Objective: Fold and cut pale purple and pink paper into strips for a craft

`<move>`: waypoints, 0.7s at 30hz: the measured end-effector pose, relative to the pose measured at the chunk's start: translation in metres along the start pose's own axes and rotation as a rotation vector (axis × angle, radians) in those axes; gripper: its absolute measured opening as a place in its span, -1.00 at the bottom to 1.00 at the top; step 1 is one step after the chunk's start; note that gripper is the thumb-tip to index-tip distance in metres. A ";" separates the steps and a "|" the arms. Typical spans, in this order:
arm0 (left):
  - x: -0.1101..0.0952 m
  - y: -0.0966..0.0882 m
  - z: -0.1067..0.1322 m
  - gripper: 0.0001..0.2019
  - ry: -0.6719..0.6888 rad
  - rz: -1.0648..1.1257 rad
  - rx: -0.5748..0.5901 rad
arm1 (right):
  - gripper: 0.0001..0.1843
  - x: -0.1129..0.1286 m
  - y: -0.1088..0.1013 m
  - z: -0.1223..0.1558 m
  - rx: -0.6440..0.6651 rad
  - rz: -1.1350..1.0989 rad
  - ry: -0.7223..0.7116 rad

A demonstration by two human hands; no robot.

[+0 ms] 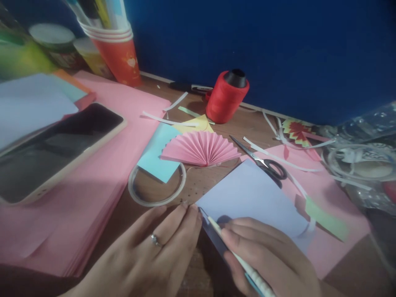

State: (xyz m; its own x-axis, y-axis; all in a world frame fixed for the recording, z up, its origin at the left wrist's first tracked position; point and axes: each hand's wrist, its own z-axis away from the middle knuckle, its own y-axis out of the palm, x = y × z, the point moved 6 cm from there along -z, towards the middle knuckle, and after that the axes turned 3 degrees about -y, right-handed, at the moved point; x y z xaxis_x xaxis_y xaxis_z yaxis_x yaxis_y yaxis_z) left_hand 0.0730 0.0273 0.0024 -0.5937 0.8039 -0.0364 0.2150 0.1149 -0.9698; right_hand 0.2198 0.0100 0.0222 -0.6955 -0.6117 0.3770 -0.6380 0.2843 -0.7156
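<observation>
A lavender sheet of paper [250,194] lies at an angle before me on the table. In my right hand [266,251] is a slim white pen [238,258], whose thin dark tip meets the sheet near its left corner. My left hand [163,239], a ring on one finger, lies flat with its fingers stretched out. Its fingertips touch that same corner or the table right beside it; which, I cannot tell. Just beyond the sheet sits a pleated pink paper fan [201,148]. Black-handled scissors [262,161] rest at its far edge.
A phone [62,148] lies on stacked pink paper [108,194] at left. A tape ring [133,189] is partly under turquoise paper [161,152]. Red thread spool [227,99], red cup [119,57] of pens and paper strips stand or lie behind. Clear plastic [371,128] is at right.
</observation>
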 end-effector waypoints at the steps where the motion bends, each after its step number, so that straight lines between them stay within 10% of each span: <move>1: 0.000 0.001 0.000 -0.58 -0.002 -0.001 0.001 | -0.81 0.001 0.001 0.000 0.008 -0.003 -0.006; 21: -0.001 0.004 0.004 -0.33 0.015 -0.001 0.058 | -0.82 0.003 0.000 0.004 -0.009 0.030 0.038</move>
State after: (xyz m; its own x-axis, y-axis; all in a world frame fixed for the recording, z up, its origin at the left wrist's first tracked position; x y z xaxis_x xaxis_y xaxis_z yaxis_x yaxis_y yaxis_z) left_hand 0.0715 0.0244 -0.0028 -0.5819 0.8127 -0.0318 0.1691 0.0826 -0.9821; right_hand 0.2187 0.0056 0.0211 -0.7264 -0.5741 0.3778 -0.6194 0.3087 -0.7219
